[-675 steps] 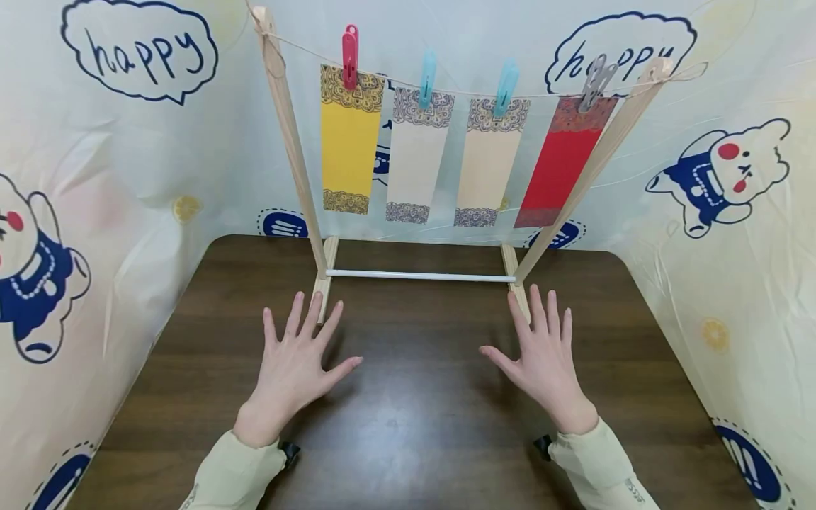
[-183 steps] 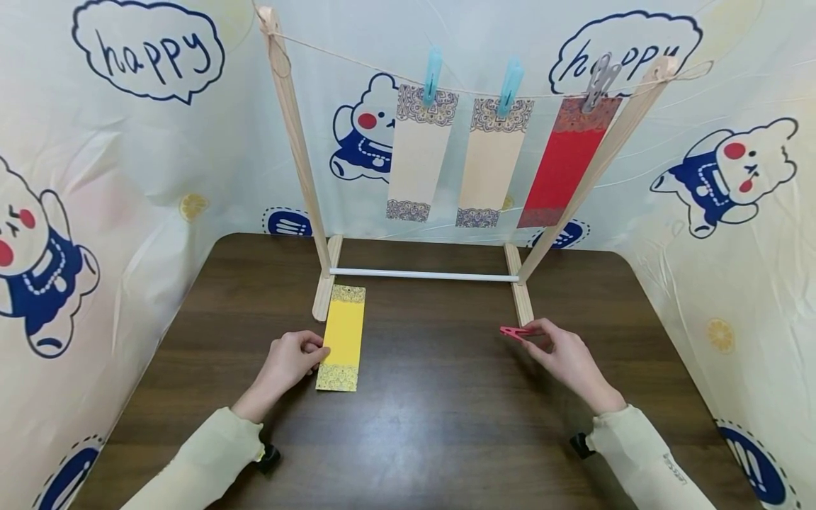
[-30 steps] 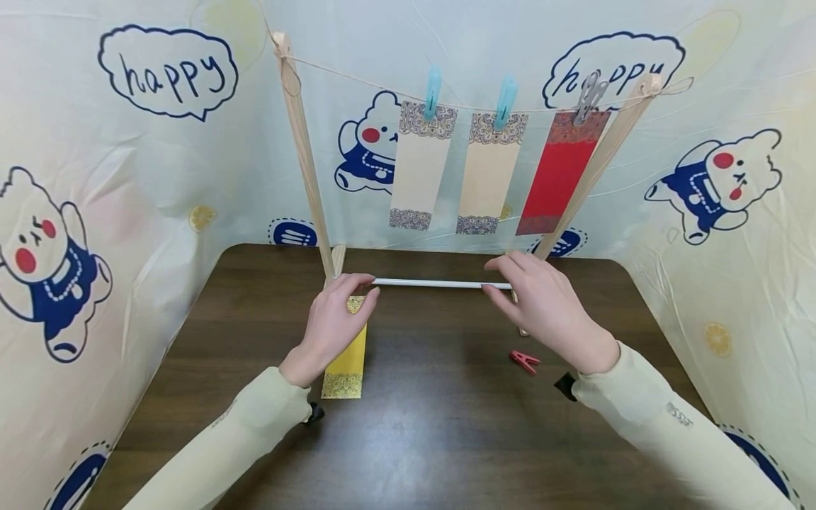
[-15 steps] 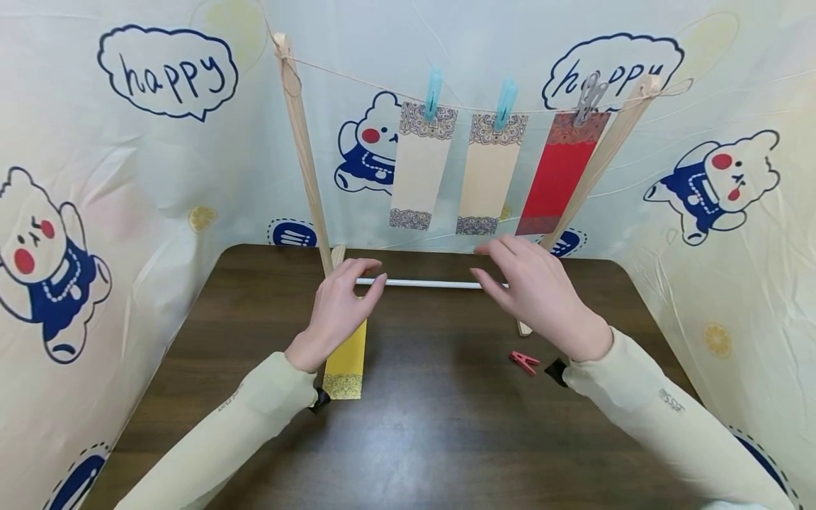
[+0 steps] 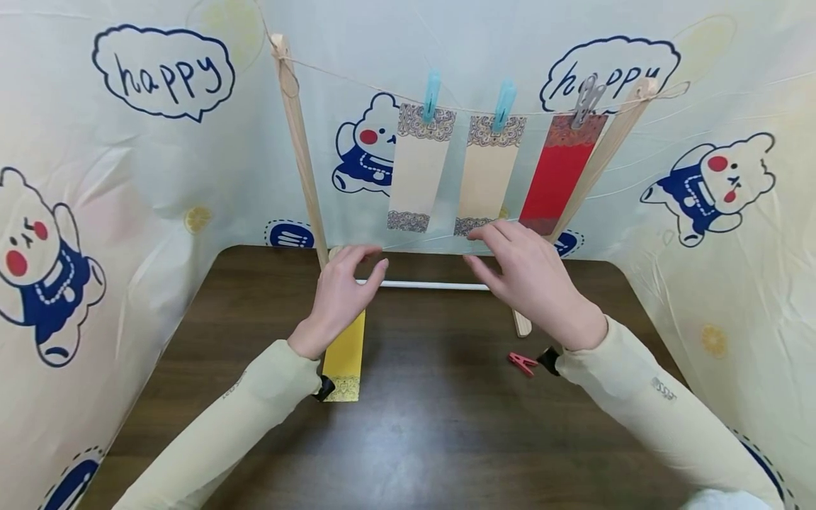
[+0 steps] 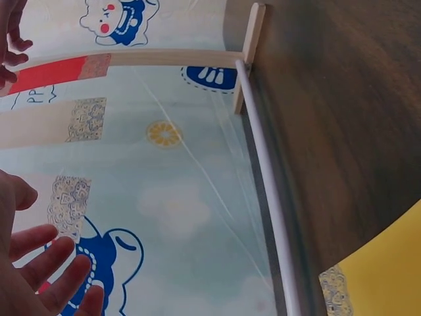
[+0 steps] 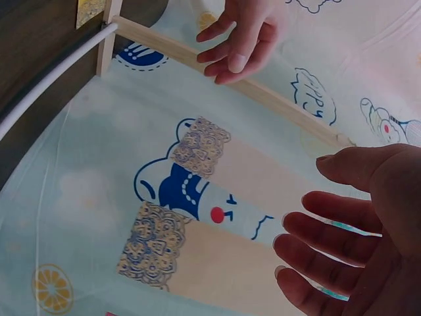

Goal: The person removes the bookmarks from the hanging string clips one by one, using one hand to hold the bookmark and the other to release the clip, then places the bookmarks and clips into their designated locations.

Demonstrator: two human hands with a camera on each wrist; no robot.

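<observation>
My left hand (image 5: 341,297) is raised in front of the rack's left post, its fingers loosely bent and nothing in them. Below it a yellow card (image 5: 344,361) with lace-pattern ends lies on the table, partly hidden by the hand and wrist. My right hand (image 5: 535,283) hovers empty before the right post, its fingertips overlapping the lower end of the beige card (image 5: 489,177) in the head view. A red clothespin (image 5: 523,363) rests on the table beside the right wrist. On the string hang a white card (image 5: 417,177), the beige one and a red card (image 5: 564,180).
Two blue clothespins (image 5: 431,95) and a grey clothespin (image 5: 588,101) clip the hanging cards. The rack has a wooden left post (image 5: 299,142), a right post (image 5: 605,145) and a white rod (image 5: 433,285) low between them. A printed cloth surrounds the dark table (image 5: 408,425).
The yellow card and red clothespin went from the string into my hands, then onto the table, where both are let go. Over the last second both hands have risen slightly.
</observation>
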